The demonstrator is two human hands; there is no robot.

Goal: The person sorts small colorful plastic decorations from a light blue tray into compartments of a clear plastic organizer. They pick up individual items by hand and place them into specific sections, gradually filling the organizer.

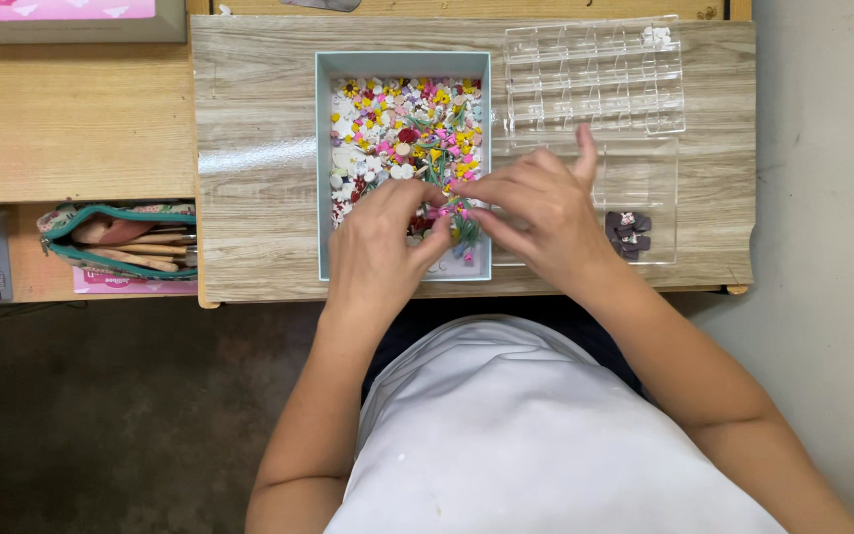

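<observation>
A pale blue box (323,148) on a wood-grain board holds several small mixed pieces (397,124) in pink, yellow, white and green. My left hand (378,247) and my right hand (541,213) meet over the box's near right corner. Their fingertips pinch together around some small green and pink pieces (457,203); which hand holds them I cannot tell. Right of the box lies a clear plastic compartment organiser (595,74), its lid open flat toward me. A few dark purple pieces (628,234) rest in a near compartment. Small white pieces (656,37) sit in a far one.
The wood-grain board (249,119) lies on a lighter wooden desk (61,119). A teal-edged pouch (116,237) with wooden sticks sits on a lower shelf at left. A pink-topped box (61,15) stands at the far left corner. Grey wall lies to the right.
</observation>
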